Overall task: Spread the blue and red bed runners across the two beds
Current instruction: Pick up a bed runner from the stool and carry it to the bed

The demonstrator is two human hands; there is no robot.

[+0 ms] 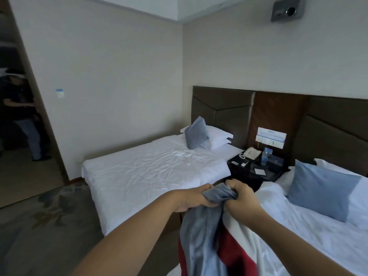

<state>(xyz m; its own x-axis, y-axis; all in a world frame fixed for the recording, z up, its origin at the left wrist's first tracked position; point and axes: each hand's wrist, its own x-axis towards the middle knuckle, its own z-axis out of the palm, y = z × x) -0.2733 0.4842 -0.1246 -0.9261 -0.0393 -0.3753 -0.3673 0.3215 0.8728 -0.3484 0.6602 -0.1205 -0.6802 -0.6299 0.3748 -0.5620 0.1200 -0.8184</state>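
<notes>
A bunched blue and red bed runner [201, 232] hangs in front of me, in the gap between two white beds. My left hand [194, 199] grips its gathered top edge. Close beside it, my right hand [242, 197] grips the same edge. The cloth drops from both fists toward the bottom of the view, its red side [235, 257] lying against the near bed [298, 244] on the right. The far bed [151, 172] lies to the left with a wrinkled white sheet and nothing across it.
A black nightstand [256, 170] with a phone and a water bottle stands between the beds. Blue cushions [196, 136] [322, 192] lean on the white pillows. Dark headboards line the right wall. A person [22, 114] stands in the doorway at far left. Patterned carpet covers the floor.
</notes>
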